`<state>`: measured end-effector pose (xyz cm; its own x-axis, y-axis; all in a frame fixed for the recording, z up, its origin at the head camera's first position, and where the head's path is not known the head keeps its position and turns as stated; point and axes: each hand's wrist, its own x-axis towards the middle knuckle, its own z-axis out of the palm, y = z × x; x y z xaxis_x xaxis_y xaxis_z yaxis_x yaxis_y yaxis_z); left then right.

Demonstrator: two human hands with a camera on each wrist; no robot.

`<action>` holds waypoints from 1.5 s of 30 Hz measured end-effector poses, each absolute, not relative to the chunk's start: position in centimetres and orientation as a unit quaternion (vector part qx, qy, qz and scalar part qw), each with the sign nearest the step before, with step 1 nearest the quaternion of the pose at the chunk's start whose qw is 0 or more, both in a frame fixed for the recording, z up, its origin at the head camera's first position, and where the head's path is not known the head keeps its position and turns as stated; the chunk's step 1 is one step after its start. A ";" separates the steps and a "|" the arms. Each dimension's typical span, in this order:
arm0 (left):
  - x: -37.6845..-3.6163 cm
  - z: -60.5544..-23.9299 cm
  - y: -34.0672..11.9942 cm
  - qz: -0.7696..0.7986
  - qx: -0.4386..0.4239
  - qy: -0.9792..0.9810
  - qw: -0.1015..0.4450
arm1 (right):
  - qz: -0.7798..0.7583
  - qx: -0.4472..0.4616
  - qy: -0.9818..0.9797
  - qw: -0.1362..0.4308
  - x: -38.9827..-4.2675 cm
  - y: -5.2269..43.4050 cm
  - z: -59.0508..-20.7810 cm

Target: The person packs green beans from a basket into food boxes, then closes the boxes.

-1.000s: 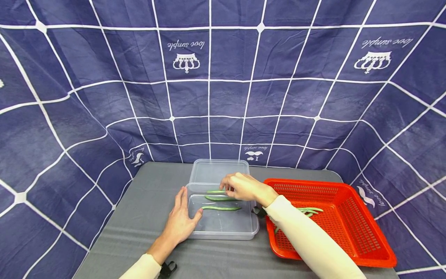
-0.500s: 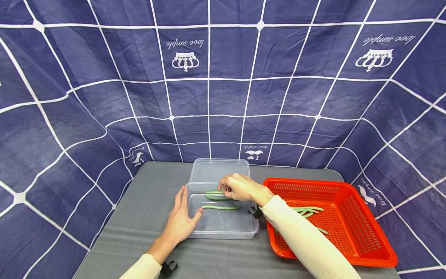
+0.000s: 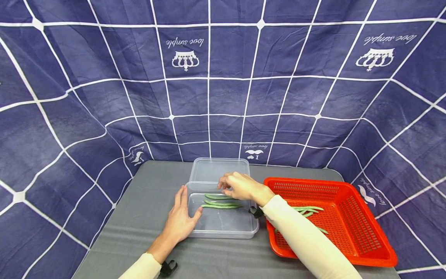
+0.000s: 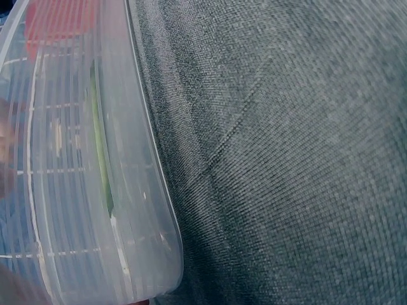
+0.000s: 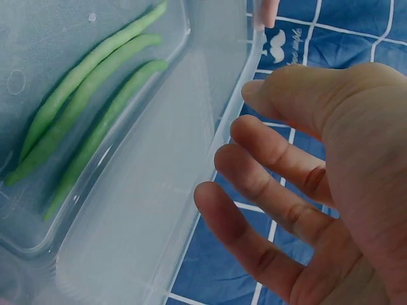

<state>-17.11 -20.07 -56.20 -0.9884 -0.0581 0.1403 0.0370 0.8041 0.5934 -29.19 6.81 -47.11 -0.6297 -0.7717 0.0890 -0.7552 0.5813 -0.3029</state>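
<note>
A clear plastic container (image 3: 223, 234) stands on the grey table, holding three green beans (image 3: 223, 206) that lie lengthwise on its floor. Two of the beans (image 5: 76, 105) lie close together in the right wrist view, the third slightly apart. My left hand (image 3: 181, 219) rests along the container's left side, fingers straight and thumb over the rim. Over the back rim is my right hand (image 3: 244, 188), its fingers loosely bent and nothing between them. In the left wrist view, one bean (image 4: 100, 146) shows through the container wall (image 4: 149, 248).
A red plastic basket (image 3: 366, 228) stands to the right, with several green beans (image 3: 306, 211) inside, partly hidden by my right forearm. Behind the container lies a clear lid (image 3: 219, 168). A blue checked cloth (image 3: 230, 97) hangs behind and around the grey table (image 3: 146, 193).
My right hand has let go of a green bean, which now lies in the container. The middle bean has shifted forward against the front one. My left hand has stayed put.
</note>
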 end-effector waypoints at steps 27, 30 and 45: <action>-17.0 -56.2 -20.1 -0.317 0.005 -0.945 0.075 | -0.162 -0.402 0.901 0.006 -27.8 12.5 -45.7; -17.0 -56.2 -20.1 -0.315 0.005 -0.946 0.074 | -0.166 -0.397 0.903 0.011 -27.6 13.4 -45.6; -17.1 -56.3 -20.2 -0.313 0.008 -0.947 0.071 | -0.161 -0.388 0.908 -0.004 -26.4 19.0 -45.7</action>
